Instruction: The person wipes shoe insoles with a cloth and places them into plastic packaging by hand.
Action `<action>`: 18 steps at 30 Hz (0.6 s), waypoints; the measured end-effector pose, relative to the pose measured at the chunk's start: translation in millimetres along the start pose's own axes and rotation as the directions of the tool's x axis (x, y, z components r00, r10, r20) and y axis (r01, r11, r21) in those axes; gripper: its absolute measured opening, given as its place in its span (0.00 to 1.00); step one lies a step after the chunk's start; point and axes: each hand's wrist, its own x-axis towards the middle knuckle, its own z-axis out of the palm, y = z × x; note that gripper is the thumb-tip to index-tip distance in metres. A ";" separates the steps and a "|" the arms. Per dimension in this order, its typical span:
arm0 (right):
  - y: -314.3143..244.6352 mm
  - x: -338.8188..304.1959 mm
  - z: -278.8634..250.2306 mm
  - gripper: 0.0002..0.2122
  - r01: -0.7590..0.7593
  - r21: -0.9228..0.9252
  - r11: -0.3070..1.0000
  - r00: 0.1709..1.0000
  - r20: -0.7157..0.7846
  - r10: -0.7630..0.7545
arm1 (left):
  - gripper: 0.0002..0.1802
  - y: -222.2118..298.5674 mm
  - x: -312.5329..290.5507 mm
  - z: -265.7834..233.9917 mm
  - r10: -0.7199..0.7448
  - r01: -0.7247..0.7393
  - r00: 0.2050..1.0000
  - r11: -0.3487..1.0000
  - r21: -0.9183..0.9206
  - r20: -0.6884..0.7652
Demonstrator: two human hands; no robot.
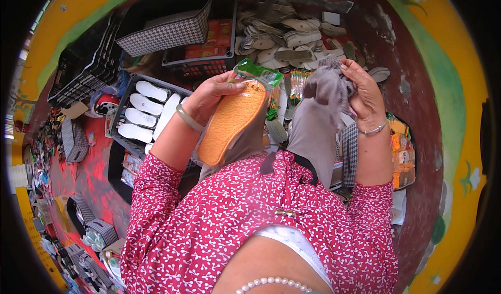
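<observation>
My left hand (211, 96) is closed on the top of an orange fuzzy insole (232, 120) in a clear packet with a green header (261, 73). The insole hangs slantwise over my lap, toe end up. Over on the right, my right hand (366, 94) pinches a bunched grey-brown fluffy cloth (330, 81) between thumb and fingers. Its folds hang above my grey trouser leg (313, 129). The two held things are apart.
Left of my arm stands a dark crate (121, 91) with several white insoles (143, 104). A checked basket (167, 32) sits further back, beside a heap of pale insoles (297, 35). Orange packets (403, 158) lie right of my forearm, near the dark red wall (430, 137).
</observation>
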 end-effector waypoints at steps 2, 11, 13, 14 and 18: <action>6.7 3.6 -3.0 0.11 0.016 0.048 0.999 1.000 -0.022 -0.015 | 0.18 -1.1 1.9 3.4 0.001 -0.001 1.000 1.000 -0.001 0.011; 40.8 6.5 67.1 0.11 0.496 -0.213 0.842 0.868 0.109 -0.484 | 0.16 -1.8 16.6 17.2 -0.123 0.129 0.990 0.987 0.093 -0.067; 65.4 1.8 77.1 0.13 0.412 -0.307 0.858 0.902 0.267 -0.338 | 0.16 -0.9 17.6 21.3 -0.111 0.115 0.992 0.989 0.093 -0.054; 78.7 2.9 79.9 0.13 0.434 -0.342 0.834 0.881 0.353 -0.314 | 0.16 -0.6 17.5 23.4 -0.103 0.108 0.993 0.990 0.093 -0.052; 94.4 8.0 71.4 0.16 0.490 -0.650 0.581 0.870 0.328 -0.367 | 0.17 -6.3 18.0 26.7 -0.098 0.098 0.995 0.991 0.093 -0.005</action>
